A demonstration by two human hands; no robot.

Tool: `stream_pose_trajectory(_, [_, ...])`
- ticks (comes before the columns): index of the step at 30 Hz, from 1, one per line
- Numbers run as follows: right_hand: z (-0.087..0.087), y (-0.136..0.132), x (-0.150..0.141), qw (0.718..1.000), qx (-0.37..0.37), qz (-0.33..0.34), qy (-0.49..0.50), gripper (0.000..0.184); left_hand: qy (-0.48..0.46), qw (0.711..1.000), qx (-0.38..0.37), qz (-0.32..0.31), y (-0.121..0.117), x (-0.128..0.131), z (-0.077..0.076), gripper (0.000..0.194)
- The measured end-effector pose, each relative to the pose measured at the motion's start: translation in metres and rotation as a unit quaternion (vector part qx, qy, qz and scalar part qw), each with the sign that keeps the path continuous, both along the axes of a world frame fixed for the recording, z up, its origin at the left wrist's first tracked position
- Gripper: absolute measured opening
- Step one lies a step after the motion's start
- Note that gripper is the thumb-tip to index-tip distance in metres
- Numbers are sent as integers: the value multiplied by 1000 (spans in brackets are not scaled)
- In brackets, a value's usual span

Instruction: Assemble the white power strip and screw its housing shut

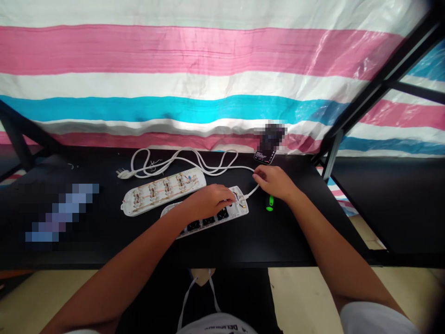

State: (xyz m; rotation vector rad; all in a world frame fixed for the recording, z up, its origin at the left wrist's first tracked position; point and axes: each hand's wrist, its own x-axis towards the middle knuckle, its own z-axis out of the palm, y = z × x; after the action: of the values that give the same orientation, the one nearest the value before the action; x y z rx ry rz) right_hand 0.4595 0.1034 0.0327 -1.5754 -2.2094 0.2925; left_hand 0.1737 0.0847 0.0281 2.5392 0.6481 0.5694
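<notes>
My left hand (208, 202) lies over a white power strip (205, 223) with black sockets, its fingers gripping near the strip's far end. That end shows some inner parts (239, 199). My right hand (274, 182) is closed around a white cable (215, 168) just beyond that end, and the cable runs under my palm into the strip. Behind them lies a second white strip (163, 191), opened, with its metal contacts bare. A white plug (123, 174) sits at the end of the looped cable. A green-handled screwdriver (270, 203) lies just below my right hand, its shaft hidden.
Everything lies on a black table (295, 232). A phone (264, 157) and a pixelated dark object (269, 137) stand at its back edge. A pixelated object (60, 213) lies at the left. A striped tarp (174, 83) hangs behind, and a black metal frame (378, 88) stands at the right.
</notes>
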Motion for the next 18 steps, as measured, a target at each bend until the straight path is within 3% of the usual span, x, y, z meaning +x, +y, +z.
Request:
stream_pose_trajectory(7, [1,-1,-1,1000,1,1,-2,9,8,1000,0,-16,1,1,-4,29])
stream_pose_trajectory(18, [1,-1,-1,1000,1,0,-7,9,17,999,-13,-23,-2,1,-2,30])
